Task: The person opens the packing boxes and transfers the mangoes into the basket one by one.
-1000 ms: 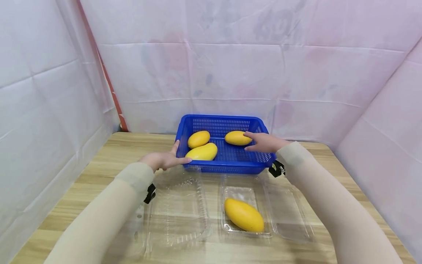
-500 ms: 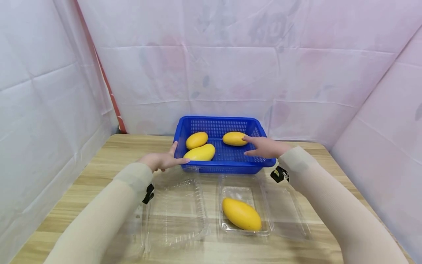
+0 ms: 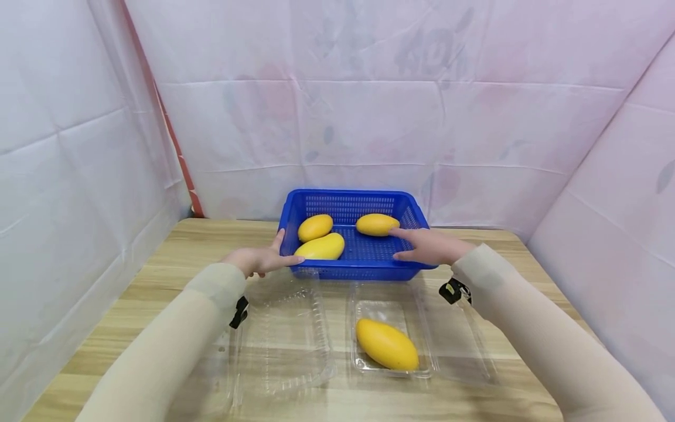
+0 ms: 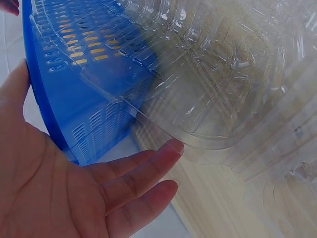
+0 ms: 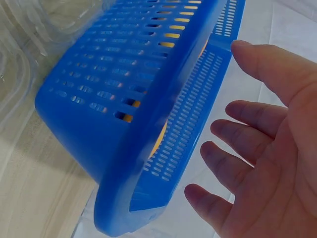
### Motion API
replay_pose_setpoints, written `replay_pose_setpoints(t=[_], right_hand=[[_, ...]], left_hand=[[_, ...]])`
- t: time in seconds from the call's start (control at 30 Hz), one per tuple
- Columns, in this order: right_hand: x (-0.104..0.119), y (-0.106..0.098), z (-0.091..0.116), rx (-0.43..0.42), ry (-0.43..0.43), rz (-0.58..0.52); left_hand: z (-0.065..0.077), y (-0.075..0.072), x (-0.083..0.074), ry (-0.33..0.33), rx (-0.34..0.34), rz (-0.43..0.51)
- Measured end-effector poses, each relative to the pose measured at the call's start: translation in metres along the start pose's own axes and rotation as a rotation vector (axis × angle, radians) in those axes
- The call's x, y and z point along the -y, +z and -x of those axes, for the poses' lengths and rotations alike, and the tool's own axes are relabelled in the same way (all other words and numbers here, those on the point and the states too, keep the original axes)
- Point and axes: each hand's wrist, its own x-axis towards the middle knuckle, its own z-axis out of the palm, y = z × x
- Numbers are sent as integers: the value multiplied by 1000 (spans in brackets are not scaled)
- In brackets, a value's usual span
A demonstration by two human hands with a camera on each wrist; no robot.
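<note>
A blue plastic basket (image 3: 358, 271) stands at the back of the table with three yellow mangoes inside: one at the back left (image 3: 315, 227), one at the front left (image 3: 320, 247) and one at the back right (image 3: 377, 224). My left hand (image 3: 258, 258) is at the basket's front left corner, thumb along the rim. In the left wrist view its fingers extend loosely beside a clear clamshell box (image 4: 213, 64). Over the basket's right side, my right hand (image 3: 429, 245) has its fingers spread, holding nothing; one fingertip overlaps the right mango's end.
In front of the basket, an opened clear box (image 3: 381, 309) holds another mango (image 3: 387, 346), its lid (image 3: 459, 346) folded out to the right. A second opened clear box (image 3: 292, 334) lies at left. White sheeting (image 3: 369, 117) walls the wooden table (image 3: 174, 258) in.
My right hand has drawn slightly toward the basket's front edge. My left hand stays at the corner, and the head view has shifted a little.
</note>
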Motion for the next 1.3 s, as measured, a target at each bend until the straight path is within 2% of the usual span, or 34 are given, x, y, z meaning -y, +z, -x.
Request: replay_pose_setpoints(t=[0.23,0.53,0.8,0.97,1.3], right_hand=[[3,3,3,-8,-29,-6],[7,10,4,-19,-89,-19],[8,13,8,-7,-67,-32],[11,14,12,18,-63,-48],[17,17,17,0,-104,-50]], left_hand=[[-1,0,1,1,-1,-24],[-2,0,4,9,2,-4],[-4,2,3,24,7,51],[-4,1,3,23,9,25],[-3,-1,3,30,8,-4]])
